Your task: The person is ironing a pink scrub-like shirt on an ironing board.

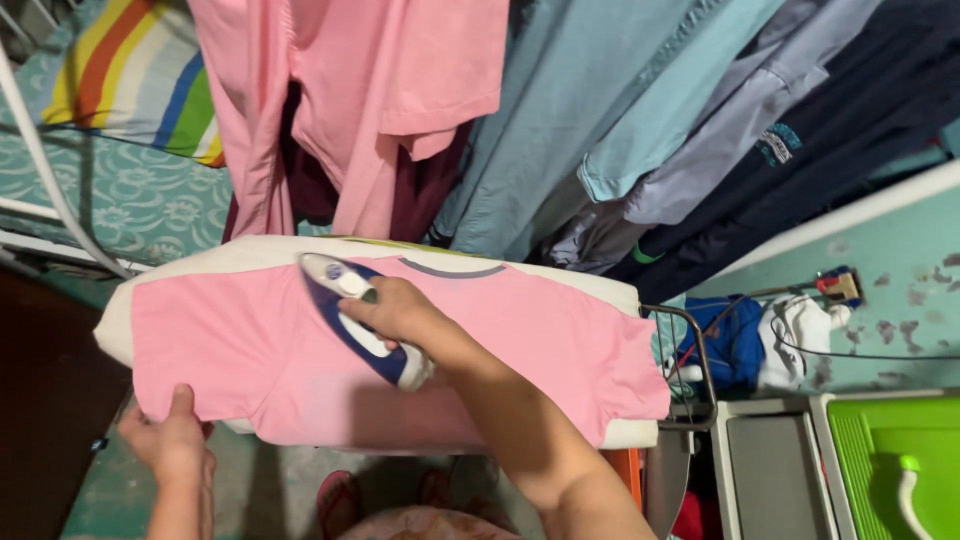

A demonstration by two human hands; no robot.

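A pink T-shirt [560, 340] lies spread flat over a white padded ironing board [190, 262]. My right hand [400, 312] grips the handle of a blue and white clothes iron [345, 315], which rests on the shirt's upper middle, its tip pointing to the upper left. My left hand [175, 445] pinches the shirt's lower left hem at the board's near edge, thumb on top of the fabric.
Pink, teal, lavender and navy garments [600, 110] hang behind the board. A striped pillow [140, 75] lies on a patterned bed at upper left. A wire rack [690, 370], blue and white cloths [760, 340], a grey bin and a green bin [890, 450] stand at right.
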